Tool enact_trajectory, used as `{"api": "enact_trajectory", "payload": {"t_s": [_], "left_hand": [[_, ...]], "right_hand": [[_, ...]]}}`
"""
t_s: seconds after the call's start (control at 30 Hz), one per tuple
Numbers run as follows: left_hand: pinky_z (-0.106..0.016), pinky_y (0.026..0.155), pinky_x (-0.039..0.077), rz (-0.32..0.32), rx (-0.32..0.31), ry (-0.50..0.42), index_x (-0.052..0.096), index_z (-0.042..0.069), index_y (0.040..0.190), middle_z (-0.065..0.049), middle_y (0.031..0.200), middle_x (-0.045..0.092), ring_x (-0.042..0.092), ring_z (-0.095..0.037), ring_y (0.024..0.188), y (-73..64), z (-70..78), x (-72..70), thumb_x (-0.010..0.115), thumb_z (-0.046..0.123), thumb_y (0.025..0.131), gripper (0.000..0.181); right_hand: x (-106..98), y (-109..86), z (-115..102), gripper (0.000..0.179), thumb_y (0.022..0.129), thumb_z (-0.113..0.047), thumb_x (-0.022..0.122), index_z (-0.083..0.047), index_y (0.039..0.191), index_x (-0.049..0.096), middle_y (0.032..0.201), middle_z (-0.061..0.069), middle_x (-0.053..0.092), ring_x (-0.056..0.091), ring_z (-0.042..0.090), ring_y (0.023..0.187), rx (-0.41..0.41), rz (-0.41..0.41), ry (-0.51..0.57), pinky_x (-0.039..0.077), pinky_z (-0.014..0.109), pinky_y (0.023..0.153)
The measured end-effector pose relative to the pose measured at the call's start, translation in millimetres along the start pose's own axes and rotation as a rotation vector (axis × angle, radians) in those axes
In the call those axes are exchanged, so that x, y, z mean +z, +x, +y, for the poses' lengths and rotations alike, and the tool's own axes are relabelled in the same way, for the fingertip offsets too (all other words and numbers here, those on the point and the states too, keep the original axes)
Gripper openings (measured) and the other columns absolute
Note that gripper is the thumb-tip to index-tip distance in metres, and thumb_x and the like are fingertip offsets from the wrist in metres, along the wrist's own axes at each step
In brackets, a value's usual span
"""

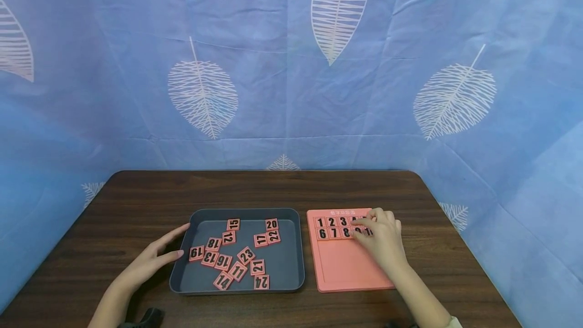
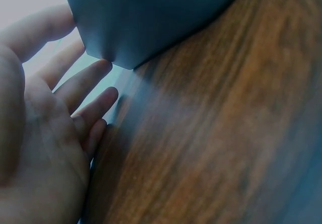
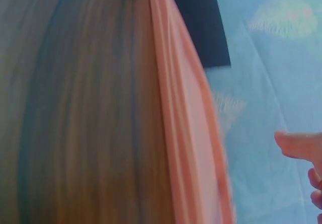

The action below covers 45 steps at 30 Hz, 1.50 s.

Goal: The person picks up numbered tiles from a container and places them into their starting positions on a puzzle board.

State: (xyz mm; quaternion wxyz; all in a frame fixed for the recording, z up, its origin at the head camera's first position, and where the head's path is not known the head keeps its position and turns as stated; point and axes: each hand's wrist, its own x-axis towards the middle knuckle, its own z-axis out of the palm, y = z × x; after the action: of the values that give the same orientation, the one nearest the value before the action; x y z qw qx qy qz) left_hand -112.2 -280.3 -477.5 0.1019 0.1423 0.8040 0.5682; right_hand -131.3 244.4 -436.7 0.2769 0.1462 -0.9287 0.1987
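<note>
My left hand [image 1: 148, 259] is at the left side of a dark grey tray [image 1: 298, 247], thumb and fingers spread along its edge. In the left wrist view, fingertips [image 2: 103, 65] meet the tray's outer wall [image 2: 151, 22]. My right hand [image 1: 384, 239] is over the upper right of a pink number board [image 1: 350, 272], its fingertips right at the tiles 4, 9 and 10 and partly covering them. Number tiles [image 1: 332, 233] from 1 to 10 fill the board's top two rows. In the right wrist view, a fingertip [image 3: 292, 144] shows above the board's edge [image 3: 173, 113].
Several loose pink number tiles [image 1: 223, 262], turned various ways, lie in the tray. Tray and board stand side by side on a dark wooden table [image 1: 255, 189]. A blue cloth [image 1: 273, 90] with white leaf prints hangs behind and beside the table.
</note>
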Motion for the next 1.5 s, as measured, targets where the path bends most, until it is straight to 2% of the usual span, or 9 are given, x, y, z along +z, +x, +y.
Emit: {"api": "enact_trajectory", "payload": {"t_s": [0.17,0.33,0.53,0.8,0.97,1.13,1.27,1.5], "left_hand": [[-0.069,0.096,0.028,-0.002,0.010,0.005,0.026,0.006,0.152,-0.024,0.154,0.019,0.012,-0.051,0.136,0.6,-0.3,0.0,0.052,0.014,0.099,0.059],[-0.069,0.096,0.029,0.000,0.012,0.006,0.026,0.006,0.152,-0.024,0.154,0.019,0.012,-0.051,0.136,0.4,0.0,0.2,0.053,0.014,0.099,0.060],[-0.067,0.096,0.031,-0.003,0.007,0.000,0.026,0.005,0.152,-0.024,0.153,0.019,0.013,-0.051,0.136,0.5,0.2,-0.2,0.052,0.014,0.099,0.059],[-0.056,0.094,0.038,-0.010,0.012,0.009,0.025,0.006,0.152,-0.024,0.154,0.019,0.016,-0.051,0.136,1.3,0.0,-0.8,0.052,0.013,0.099,0.059],[-0.051,0.093,0.040,-0.017,0.022,0.007,0.025,0.006,0.152,-0.024,0.154,0.018,0.015,-0.051,0.136,1.0,-1.4,-1.9,0.051,0.012,0.100,0.059],[-0.061,0.095,0.036,-0.018,0.029,-0.001,0.025,0.005,0.152,-0.024,0.154,0.018,0.015,-0.052,0.136,0.3,-1.1,-2.0,0.051,0.012,0.099,0.059],[-0.064,0.095,0.034,-0.016,0.022,-0.008,0.025,0.005,0.152,-0.024,0.153,0.019,0.015,-0.051,0.136,-0.1,0.0,-1.7,0.051,0.012,0.099,0.059],[-0.057,0.094,0.037,-0.017,0.025,-0.002,0.025,0.005,0.152,-0.024,0.153,0.019,0.017,-0.051,0.135,0.7,0.9,-2.0,0.051,0.012,0.099,0.059]], "right_hand": [[6.4,3.7,-28.1,0.030,0.059,-0.015,0.092,-0.016,0.085,0.079,0.088,-0.005,0.044,0.037,0.020,0.083,-0.078,0.014,0.102,0.024,0.037,0.069],[13.3,7.4,-60.5,0.028,0.060,-0.022,0.091,-0.020,0.086,0.079,0.087,-0.008,0.043,0.034,0.016,0.080,-0.138,-0.005,0.185,0.025,0.036,0.071],[22.8,10.9,-98.6,0.029,0.063,-0.031,0.089,-0.024,0.089,0.079,0.086,-0.011,0.038,0.031,0.012,0.080,-0.182,-0.078,0.243,0.025,0.035,0.071],[42.4,13.4,-139.8,0.033,0.065,-0.038,0.088,-0.023,0.093,0.078,0.088,-0.011,0.034,0.030,0.012,0.083,-0.254,-0.204,0.293,0.026,0.033,0.074],[53.5,13.2,-157.1,0.034,0.068,-0.042,0.085,-0.026,0.097,0.077,0.089,-0.012,0.037,0.031,0.010,0.085,-0.268,-0.295,0.259,0.025,0.031,0.074],[65.7,12.2,-169.1,0.036,0.068,-0.048,0.083,-0.029,0.098,0.077,0.092,-0.011,0.040,0.030,0.010,0.084,-0.300,-0.368,0.217,0.022,0.030,0.072],[74.5,11.8,-175.7,0.038,0.066,-0.051,0.083,-0.031,0.098,0.076,0.092,-0.011,0.039,0.028,0.009,0.083,-0.327,-0.392,0.195,0.021,0.030,0.071],[85.8,12.7,-181.9,0.042,0.065,-0.053,0.082,-0.033,0.101,0.076,0.084,-0.012,0.029,0.024,0.009,0.079,-0.356,-0.414,0.168,0.018,0.030,0.068]]}}
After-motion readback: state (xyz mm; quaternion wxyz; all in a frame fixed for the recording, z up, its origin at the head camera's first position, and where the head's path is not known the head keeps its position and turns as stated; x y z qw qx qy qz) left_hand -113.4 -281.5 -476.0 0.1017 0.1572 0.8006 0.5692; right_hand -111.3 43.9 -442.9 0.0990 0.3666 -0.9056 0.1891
